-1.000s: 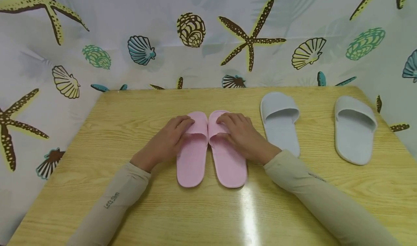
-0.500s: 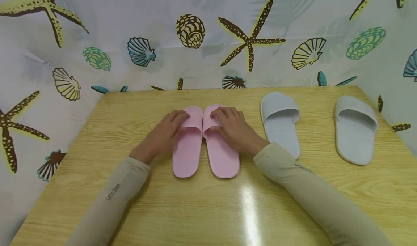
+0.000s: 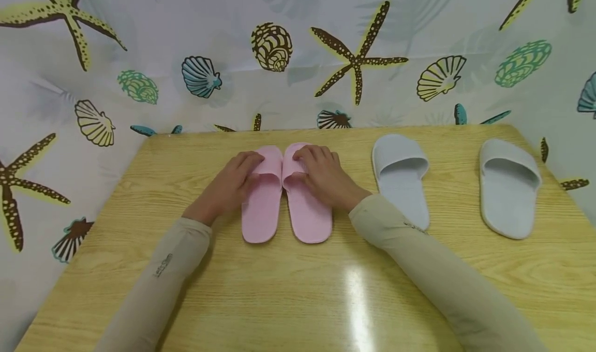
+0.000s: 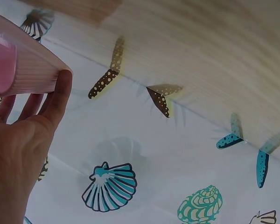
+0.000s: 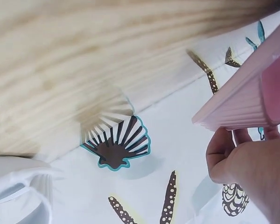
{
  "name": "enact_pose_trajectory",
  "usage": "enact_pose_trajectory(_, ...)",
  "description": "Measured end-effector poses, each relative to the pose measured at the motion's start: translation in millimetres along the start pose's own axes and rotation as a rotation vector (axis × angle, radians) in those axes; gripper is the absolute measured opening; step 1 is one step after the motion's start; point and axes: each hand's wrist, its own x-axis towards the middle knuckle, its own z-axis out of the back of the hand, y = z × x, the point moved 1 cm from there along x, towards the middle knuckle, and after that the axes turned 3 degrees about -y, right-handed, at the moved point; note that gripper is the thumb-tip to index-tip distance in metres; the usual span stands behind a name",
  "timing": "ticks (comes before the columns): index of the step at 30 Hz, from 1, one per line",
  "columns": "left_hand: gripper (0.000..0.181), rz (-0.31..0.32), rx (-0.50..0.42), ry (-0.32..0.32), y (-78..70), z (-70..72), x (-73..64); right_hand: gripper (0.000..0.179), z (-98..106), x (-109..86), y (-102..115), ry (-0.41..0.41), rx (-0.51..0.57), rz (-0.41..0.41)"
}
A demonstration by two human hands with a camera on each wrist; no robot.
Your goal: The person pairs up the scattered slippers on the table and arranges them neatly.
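Two pink slippers lie side by side on the wooden table, toes to the far side, touching near their straps. My left hand (image 3: 225, 186) grips the strap of the left pink slipper (image 3: 261, 222), with fingers over the top and thumb by the opening. Likewise my right hand (image 3: 329, 178) holds the right pink slipper (image 3: 311, 222) by its strap, thumb at the opening. In the left wrist view, fingertips press the ribbed strap (image 4: 35, 77); the right wrist view has the other pink slipper (image 5: 238, 107) above the curled fingers. The hands partly hide both straps.
To the right stands a white slipper (image 3: 402, 194), partly behind my right sleeve (image 3: 419, 253). Another white slipper (image 3: 507, 204) lies apart near the table's right edge. A curtain (image 3: 298, 90) printed with shells and starfish surrounds the wooden table (image 3: 261, 300) at the back and sides.
Both hands have slid the pink slippers together toward the back of the table and slightly left, keeping their hold. The white slippers have not moved.
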Motion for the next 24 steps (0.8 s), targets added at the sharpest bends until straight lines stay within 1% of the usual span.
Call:
enact_pose_trajectory(4,0.041,-0.003,-0.007,-0.013,2.7,0.2,10.0,0.048,4,7.3,-5,0.006,0.02,-0.032)
enact_pose_trajectory(9,0.04,-0.007,-0.005,-0.025,8.6,-0.8,20.4,0.047,4,15.3,-9,0.018,0.034,-0.055)
enact_pose_trajectory(11,0.039,0.007,-0.004,-0.021,12.3,-1.0,21.9,0.047,2,19.3,-9,0.025,0.043,-0.06)
enact_pose_trajectory(16,0.04,0.07,-0.019,-0.016,20.7,1.3,21.9,0.047,-6,29.7,-7,0.043,0.059,-0.071)
enact_pose_trajectory(20,0.04,0.074,-0.048,-0.013,24.2,4.0,25.5,0.046,-8,36.1,-8,0.04,0.051,-0.091)
enact_pose_trajectory(24,0.04,0.08,-0.048,-0.002,29.9,8.6,30.0,0.048,-10,44.3,-7,0.046,0.059,-0.099)
